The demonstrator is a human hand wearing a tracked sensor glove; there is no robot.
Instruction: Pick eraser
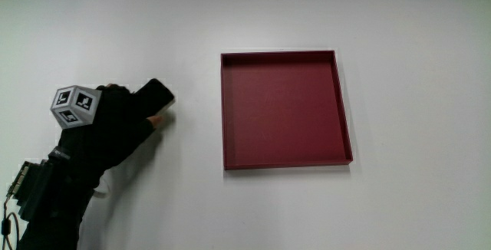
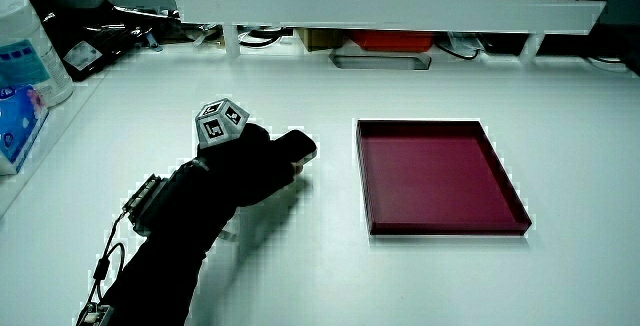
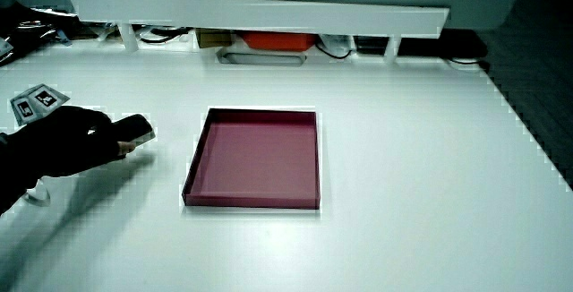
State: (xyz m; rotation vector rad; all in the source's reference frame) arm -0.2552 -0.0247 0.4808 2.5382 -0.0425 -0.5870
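The eraser (image 1: 159,94) is a dark block with a pale end, lying beside the dark red tray (image 1: 344,120). The black-gloved hand (image 1: 121,124) is at the eraser, with fingers curled along its side and a fingertip (image 1: 158,120) pressed at its edge. A patterned cube (image 1: 74,106) sits on the back of the hand. Both side views show the eraser (image 2: 298,146) (image 3: 136,129) sticking out of the hand (image 2: 238,169) (image 3: 73,140), between the hand and the tray (image 2: 512,194) (image 3: 191,174). The tray has nothing in it.
A low white partition (image 2: 390,9) runs along the table's edge farthest from the person, with cables and an orange item (image 3: 276,40) under it. A white wipes tub (image 2: 22,56) stands at the table's edge in a side view.
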